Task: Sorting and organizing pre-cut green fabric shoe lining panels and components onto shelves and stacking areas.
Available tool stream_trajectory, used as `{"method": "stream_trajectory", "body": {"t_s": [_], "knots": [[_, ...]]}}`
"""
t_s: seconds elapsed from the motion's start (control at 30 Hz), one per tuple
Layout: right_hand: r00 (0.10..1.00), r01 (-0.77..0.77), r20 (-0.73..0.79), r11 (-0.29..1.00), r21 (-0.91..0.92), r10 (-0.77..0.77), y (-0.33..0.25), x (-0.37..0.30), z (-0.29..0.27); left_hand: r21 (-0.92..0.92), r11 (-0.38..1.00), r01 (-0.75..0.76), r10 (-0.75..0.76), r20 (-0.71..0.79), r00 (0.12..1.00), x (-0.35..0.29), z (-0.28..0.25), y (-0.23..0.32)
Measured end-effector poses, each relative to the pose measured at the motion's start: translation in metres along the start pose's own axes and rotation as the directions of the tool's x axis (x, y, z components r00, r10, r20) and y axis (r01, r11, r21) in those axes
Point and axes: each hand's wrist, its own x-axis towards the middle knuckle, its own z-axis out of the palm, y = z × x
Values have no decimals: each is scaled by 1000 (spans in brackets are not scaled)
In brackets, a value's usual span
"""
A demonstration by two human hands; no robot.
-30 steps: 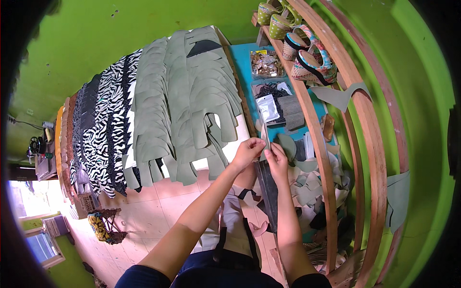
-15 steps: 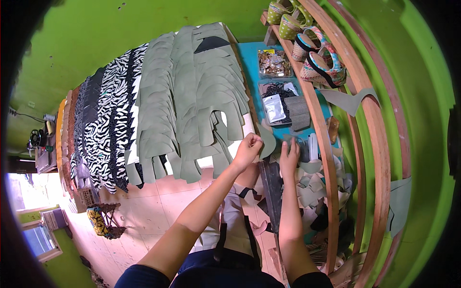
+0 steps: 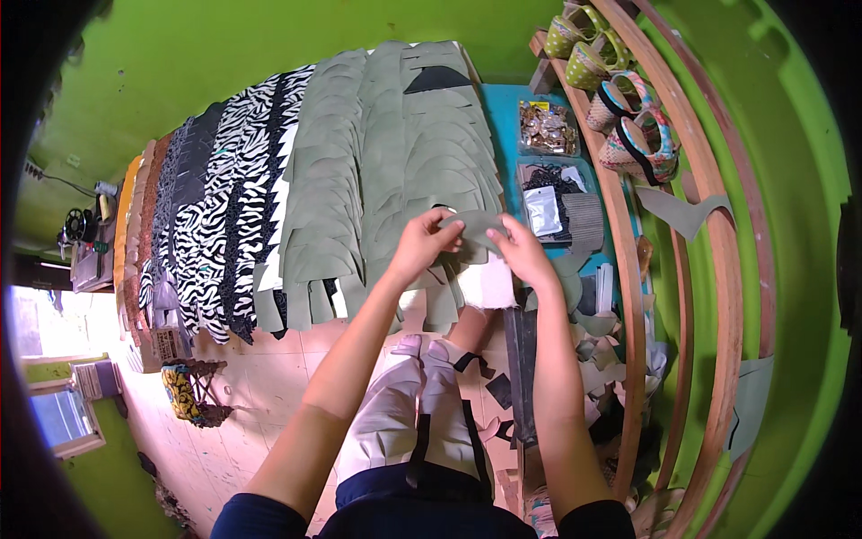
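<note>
Both my hands meet over the near right corner of the worktable. A curved grey-green cut piece (image 3: 478, 221) of sheet material stretches between them. My left hand (image 3: 426, 244) pinches its left end, and the fingers of my right hand (image 3: 526, 254) are closed on its right end. Beneath my hands, whitish fabric (image 3: 486, 282) reaches the table's near edge. Just beyond lie overlapping rows of similar grey-green pieces (image 3: 440, 166), with a black piece (image 3: 437, 79) on top near the far end.
Zebra-patterned pieces (image 3: 212, 232) lie in rows to the left. On a blue surface at right are clear boxes of metal fittings (image 3: 546, 128) and black parts (image 3: 546, 177). Wooden rails (image 3: 628, 296) with small wedge sandals (image 3: 636, 148) stand beyond. A patterned stool (image 3: 182, 393) is on the floor.
My hands have come up from the table's near right corner and moved left and farther away. My right hand, earlier spread near the scraps, now grips the grey-green piece with my left.
</note>
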Motion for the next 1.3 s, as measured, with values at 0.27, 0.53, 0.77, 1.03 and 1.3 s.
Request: {"method": "stream_trajectory", "body": {"t_s": [0.27, 0.53, 0.77, 1.03, 1.3], "knots": [[989, 54, -93, 859, -510, -118, -11, 55, 36, 741, 669, 58, 187, -243, 952, 13, -40, -1], [886, 198, -58, 489, -849, -460, 11, 52, 62, 910, 412, -45, 444, -158, 882, 24, -46, -26], [832, 160, -85, 384, -910, -548, 2, 47, 68, 995, -53, -85, 551, 100, 828, 21, -44, -30], [639, 206, -409, 658, -724, -651, -30, -4, 35, 958, 92, -271, 569, 173, 804, 17, 6, 4], [88, 9, -912, 915, -402, -402, -87, -47, -66, 805, 183, -565, 585, 373, 720, 6, 124, 56]]}}
